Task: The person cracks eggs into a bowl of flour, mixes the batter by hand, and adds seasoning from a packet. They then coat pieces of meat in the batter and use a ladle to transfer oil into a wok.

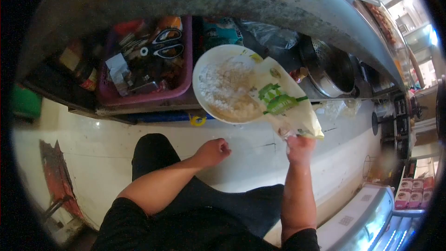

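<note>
A white bowl [223,83] holds a heap of white powder and stands at the edge of a low shelf. Over its right side leans a pale yellow bag [283,97] with a green print, its upper end across the rim. My right hand [301,148] grips the bag's lower end. Below the bowl, my left hand [213,152] is held in the air with its fingers curled in, touching neither bowl nor bag; whether anything is inside the curled fingers is hidden.
Left of the bowl is a pink basket [188,60] with scissors [168,50] and small items. A metal pot [330,72] and a plastic bag [274,35] sit on the shelf. The counter edge [223,4] overhangs it. A glass-fronted case [367,218] is at lower right.
</note>
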`<move>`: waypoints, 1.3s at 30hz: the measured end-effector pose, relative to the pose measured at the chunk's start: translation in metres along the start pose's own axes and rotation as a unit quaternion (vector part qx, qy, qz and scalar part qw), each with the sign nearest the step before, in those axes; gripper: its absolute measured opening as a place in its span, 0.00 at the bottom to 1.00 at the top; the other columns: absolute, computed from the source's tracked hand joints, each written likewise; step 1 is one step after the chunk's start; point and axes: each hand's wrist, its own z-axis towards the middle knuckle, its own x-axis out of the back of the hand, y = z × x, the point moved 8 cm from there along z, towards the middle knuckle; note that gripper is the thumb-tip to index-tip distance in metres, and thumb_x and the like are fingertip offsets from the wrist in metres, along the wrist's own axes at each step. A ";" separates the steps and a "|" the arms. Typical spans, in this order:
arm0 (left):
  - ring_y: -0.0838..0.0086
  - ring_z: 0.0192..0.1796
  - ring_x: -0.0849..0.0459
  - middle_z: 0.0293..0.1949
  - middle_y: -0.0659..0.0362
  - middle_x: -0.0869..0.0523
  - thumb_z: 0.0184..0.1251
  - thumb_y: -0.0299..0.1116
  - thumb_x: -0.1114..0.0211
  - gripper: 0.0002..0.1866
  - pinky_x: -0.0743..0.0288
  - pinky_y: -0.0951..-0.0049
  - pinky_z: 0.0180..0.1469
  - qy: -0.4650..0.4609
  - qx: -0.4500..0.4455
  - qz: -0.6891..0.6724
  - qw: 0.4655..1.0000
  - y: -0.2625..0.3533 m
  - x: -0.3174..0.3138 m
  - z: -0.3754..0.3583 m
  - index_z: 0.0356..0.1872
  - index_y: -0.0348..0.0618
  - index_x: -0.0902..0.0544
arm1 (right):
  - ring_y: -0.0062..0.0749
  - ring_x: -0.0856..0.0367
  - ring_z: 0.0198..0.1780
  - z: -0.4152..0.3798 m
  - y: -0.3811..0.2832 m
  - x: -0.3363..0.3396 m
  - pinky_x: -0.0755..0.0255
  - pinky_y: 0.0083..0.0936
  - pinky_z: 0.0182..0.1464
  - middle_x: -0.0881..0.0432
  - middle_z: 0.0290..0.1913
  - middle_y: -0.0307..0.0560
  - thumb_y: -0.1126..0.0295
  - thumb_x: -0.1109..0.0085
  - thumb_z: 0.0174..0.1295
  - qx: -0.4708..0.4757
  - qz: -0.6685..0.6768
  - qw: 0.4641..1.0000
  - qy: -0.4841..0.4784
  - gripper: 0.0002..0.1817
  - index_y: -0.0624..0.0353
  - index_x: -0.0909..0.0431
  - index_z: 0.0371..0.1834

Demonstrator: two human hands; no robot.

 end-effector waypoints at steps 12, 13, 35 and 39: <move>0.60 0.41 0.18 0.35 0.51 0.18 0.58 0.42 0.39 0.15 0.26 0.64 0.46 -0.024 0.019 0.016 0.999 -0.001 0.000 -0.001 0.36 0.40 0.23 | 0.35 0.23 0.47 -0.005 -0.002 0.005 0.25 0.29 0.45 0.25 0.48 0.51 0.85 0.47 0.46 -0.062 0.199 0.970 0.128 0.27 0.69 0.35 0.55; 0.59 0.39 0.18 0.33 0.52 0.17 0.57 0.42 0.38 0.15 0.26 0.64 0.44 -0.013 0.009 0.013 1.000 -0.001 0.000 -0.001 0.36 0.40 0.23 | 0.36 0.23 0.47 -0.002 -0.004 0.003 0.25 0.29 0.44 0.24 0.48 0.51 0.86 0.48 0.46 -0.023 0.181 0.979 0.092 0.27 0.69 0.34 0.55; 0.65 0.41 0.19 0.49 0.54 0.22 0.62 0.41 0.42 0.24 0.22 0.64 0.40 0.120 -0.013 -0.523 0.844 0.065 0.081 -0.016 0.56 0.43 0.34 | 0.31 0.31 0.23 0.008 0.011 -0.033 0.33 0.24 0.22 0.26 0.30 0.47 0.61 0.47 0.58 -0.206 0.759 0.615 -0.046 0.13 0.59 0.28 0.40; 0.64 0.43 0.19 0.51 0.52 0.23 0.63 0.41 0.44 0.25 0.22 0.63 0.40 0.115 0.003 -0.586 0.802 0.079 0.100 0.001 0.59 0.41 0.36 | 0.28 0.31 0.23 0.019 0.009 -0.029 0.34 0.21 0.22 0.28 0.30 0.46 0.58 0.48 0.58 -0.221 0.726 0.650 -0.035 0.17 0.60 0.29 0.42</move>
